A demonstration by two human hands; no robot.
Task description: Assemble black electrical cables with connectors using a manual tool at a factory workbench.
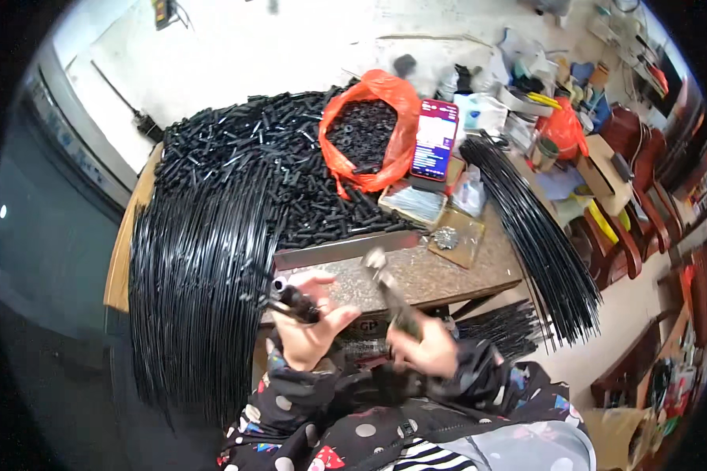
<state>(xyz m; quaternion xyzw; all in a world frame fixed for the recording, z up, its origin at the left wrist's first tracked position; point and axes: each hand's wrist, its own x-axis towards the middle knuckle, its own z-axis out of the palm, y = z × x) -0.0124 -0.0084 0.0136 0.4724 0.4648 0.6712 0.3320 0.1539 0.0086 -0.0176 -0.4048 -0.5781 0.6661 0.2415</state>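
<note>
My left hand (310, 330) is raised at the table's near edge, its fingers curled round a short black tubular part (298, 303) with a bright ring-shaped end. Motion blurs the part's detail. To its right, my right hand (428, 349) grips a hand tool (394, 297) by its dark handle. The tool's pale metal head points up and away over the bare tabletop, apart from the left hand; blur hides its exact kind. Beside my left hand lies a thick bundle of long thin black rods (200, 282), overhanging the table's near edge.
Short black tubes (236, 141) heap behind a low metal strip (346, 250). An orange bag (407, 110) holds small dark parts. A lit phone (434, 141) stands beside it, near a tray of thin pins (416, 202). More black rods (534, 235) lie right, before a cluttered side table.
</note>
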